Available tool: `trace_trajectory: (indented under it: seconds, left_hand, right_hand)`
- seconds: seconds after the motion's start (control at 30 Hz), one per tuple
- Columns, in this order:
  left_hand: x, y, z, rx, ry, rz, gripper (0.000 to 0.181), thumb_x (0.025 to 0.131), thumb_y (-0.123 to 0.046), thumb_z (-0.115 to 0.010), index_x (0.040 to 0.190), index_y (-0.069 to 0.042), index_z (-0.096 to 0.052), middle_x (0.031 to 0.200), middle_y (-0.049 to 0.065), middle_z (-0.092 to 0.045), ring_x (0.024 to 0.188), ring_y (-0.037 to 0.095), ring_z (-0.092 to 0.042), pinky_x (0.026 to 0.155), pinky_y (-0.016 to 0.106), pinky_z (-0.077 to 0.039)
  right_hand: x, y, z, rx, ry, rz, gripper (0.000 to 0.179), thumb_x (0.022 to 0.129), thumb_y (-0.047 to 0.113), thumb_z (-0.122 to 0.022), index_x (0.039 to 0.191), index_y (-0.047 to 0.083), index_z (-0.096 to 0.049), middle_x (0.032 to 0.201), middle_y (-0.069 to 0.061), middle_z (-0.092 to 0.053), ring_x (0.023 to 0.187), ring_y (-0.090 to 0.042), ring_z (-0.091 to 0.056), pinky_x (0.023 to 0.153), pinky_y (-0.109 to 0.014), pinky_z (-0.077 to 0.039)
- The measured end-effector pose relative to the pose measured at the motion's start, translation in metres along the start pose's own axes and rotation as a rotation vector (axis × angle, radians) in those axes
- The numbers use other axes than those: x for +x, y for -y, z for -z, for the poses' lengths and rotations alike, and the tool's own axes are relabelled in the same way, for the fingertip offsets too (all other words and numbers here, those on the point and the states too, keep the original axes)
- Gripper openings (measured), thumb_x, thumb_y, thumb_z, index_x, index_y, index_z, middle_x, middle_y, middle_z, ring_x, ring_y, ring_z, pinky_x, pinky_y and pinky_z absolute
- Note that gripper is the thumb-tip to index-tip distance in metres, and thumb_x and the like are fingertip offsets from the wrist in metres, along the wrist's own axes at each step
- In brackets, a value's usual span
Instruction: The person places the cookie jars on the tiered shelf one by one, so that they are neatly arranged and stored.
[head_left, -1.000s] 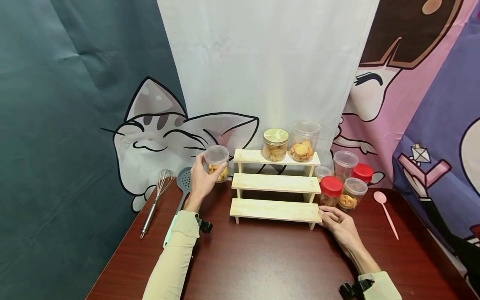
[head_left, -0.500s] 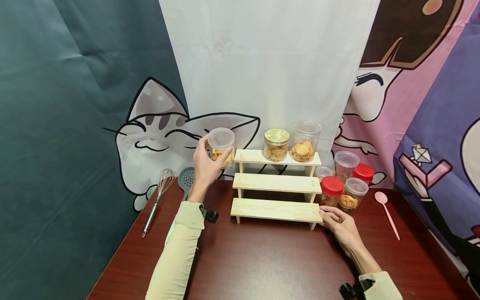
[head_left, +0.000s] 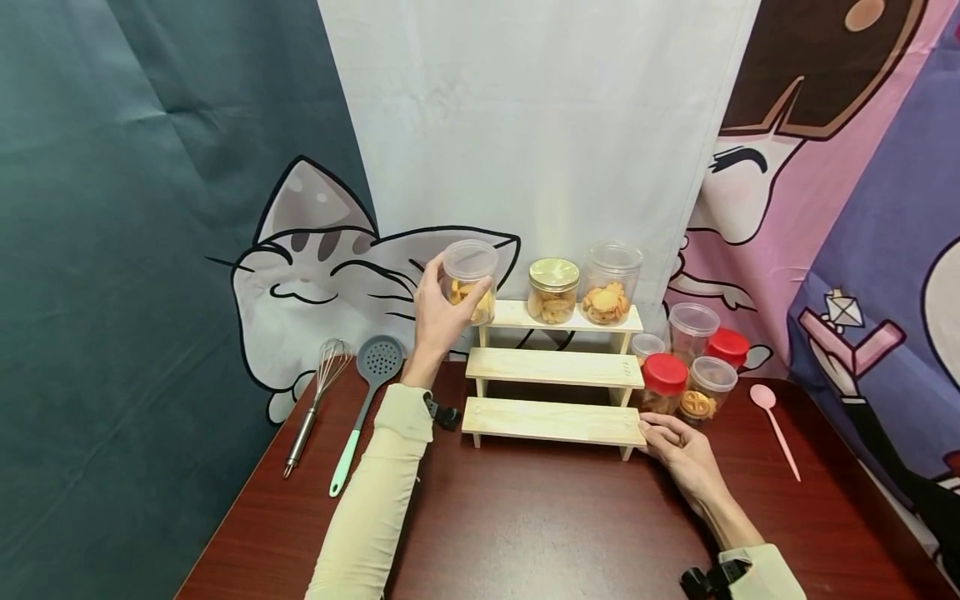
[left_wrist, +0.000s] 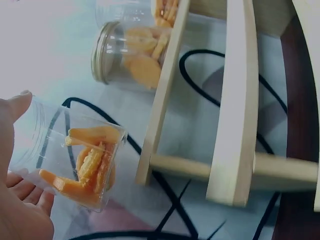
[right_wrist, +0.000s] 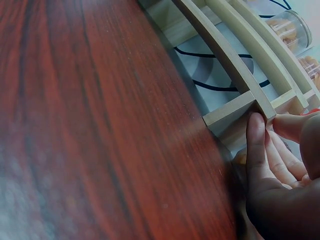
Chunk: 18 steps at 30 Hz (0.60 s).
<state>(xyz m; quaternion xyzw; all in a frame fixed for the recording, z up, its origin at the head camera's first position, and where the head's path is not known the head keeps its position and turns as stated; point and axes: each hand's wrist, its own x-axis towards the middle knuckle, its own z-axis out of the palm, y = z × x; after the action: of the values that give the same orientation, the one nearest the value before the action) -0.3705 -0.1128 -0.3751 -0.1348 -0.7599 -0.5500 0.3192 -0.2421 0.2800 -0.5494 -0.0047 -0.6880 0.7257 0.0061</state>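
Note:
Held in my left hand [head_left: 441, 321] is a clear plastic jar [head_left: 470, 265] with a see-through lid and orange snack pieces inside. It is upright at the left end of the top step of a three-step wooden display rack [head_left: 551, 367]. The left wrist view shows a gap between the snack jar [left_wrist: 82, 155] and the rack's top board [left_wrist: 167, 85]. My right hand [head_left: 684, 462] pinches the right end of the lowest step. A gold-lidded jar [head_left: 553, 292] and a taller clear jar [head_left: 611, 283], both with snacks, stand on the top step.
Right of the rack cluster several jars, among them a red-lidded jar [head_left: 663, 383] and a clear-lidded jar [head_left: 707, 389]. A pink spoon [head_left: 772, 429] lies farther right. A whisk [head_left: 315, 408] and a slotted turner [head_left: 367, 408] lie at left on the brown table [head_left: 525, 517].
My left hand has lifted the snack jar from beside the rack and carried it right, up to the top step's left end. My right hand stays at the lowest step.

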Motion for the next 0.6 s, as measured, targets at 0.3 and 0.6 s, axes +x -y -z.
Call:
trace_trajectory:
  seconds: [0.3, 0.6]
  left_hand:
    - [0.008, 0.002, -0.028, -0.023, 0.038, 0.043, 0.083, 0.09, -0.046, -0.09, 0.155, -0.011, -0.053, 0.143, 0.012, -0.064, 0.138, 0.025, -0.062, 0.122, 0.038, -0.048]
    - [0.006, 0.017, -0.041, -0.063, 0.069, 0.106, 0.076, 0.094, -0.039, -0.087, 0.155, -0.012, -0.051, 0.145, 0.01, -0.064, 0.139, 0.023, -0.061, 0.121, 0.04, -0.048]
  right_hand:
    - [0.001, -0.001, 0.001, -0.011, 0.006, 0.016, 0.047, 0.106, 0.014, -0.072, 0.141, -0.014, -0.057, 0.099, 0.009, -0.08, 0.091, -0.001, -0.073, 0.082, -0.022, -0.063]
    - [0.001, -0.002, 0.004, -0.02, -0.001, 0.011, 0.049, 0.106, 0.015, -0.073, 0.142, -0.014, -0.057, 0.102, 0.009, -0.081, 0.092, -0.001, -0.073, 0.083, -0.022, -0.063]
